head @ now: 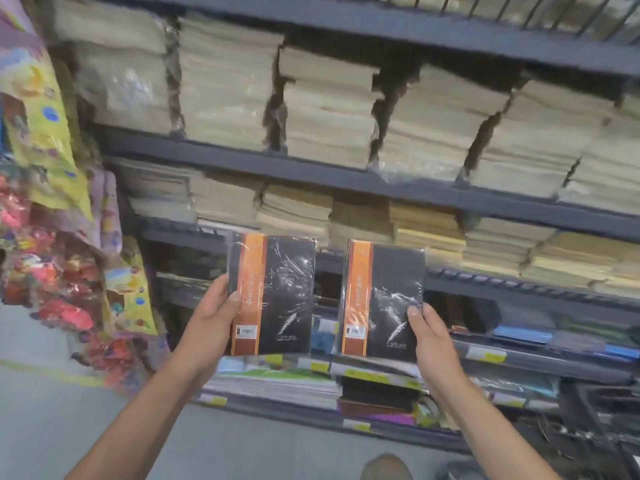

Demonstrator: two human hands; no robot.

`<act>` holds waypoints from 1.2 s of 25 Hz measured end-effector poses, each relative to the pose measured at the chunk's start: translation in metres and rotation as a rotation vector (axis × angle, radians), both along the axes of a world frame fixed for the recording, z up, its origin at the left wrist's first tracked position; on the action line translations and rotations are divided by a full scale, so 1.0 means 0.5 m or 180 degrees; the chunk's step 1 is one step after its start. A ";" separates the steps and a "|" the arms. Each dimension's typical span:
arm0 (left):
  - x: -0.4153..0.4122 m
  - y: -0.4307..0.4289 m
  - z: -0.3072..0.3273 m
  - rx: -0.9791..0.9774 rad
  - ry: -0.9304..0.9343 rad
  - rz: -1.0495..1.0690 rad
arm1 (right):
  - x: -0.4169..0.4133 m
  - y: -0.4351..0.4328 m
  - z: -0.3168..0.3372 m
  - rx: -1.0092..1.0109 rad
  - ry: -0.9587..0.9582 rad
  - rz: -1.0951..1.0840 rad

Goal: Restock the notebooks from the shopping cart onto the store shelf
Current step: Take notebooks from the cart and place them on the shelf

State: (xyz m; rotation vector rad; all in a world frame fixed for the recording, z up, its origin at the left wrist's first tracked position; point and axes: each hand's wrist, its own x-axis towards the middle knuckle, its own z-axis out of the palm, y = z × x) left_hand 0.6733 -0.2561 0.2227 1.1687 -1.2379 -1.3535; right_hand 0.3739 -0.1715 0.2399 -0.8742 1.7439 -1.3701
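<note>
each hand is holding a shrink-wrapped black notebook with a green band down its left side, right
The band is orange, not green. In the head view the left hand holds the left notebook and the right hand the right notebook, both shrink-wrapped and black, each with an orange band down its left side.

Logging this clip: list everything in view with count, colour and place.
left notebook: one, black with orange band, before shelves
right notebook: one, same colours, beside it
shelving: one, dark grey, across frame
paper stacks: many, beige, upper shelves
hanging packs: several, multicoloured, left edge
price labels: several, yellow, lower shelf edges
shoe: one clear, brownish, bottom edge
left hand: one, holding left notebook
right hand: one, holding right notebook
</note>
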 end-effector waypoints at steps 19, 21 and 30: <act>0.025 -0.046 -0.405 -0.0493 0.0497 -0.0221 | -0.016 -0.152 -0.362 -0.0595 -0.0339 -0.0026; 0.035 -0.044 -0.403 -0.0414 0.0589 -0.0224 | -0.025 -0.202 -0.314 -0.0465 -0.0381 -0.0111; 0.056 -0.036 -0.429 -0.0358 0.0719 -0.0043 | 0.011 -0.367 -0.229 0.0004 -0.0697 0.0195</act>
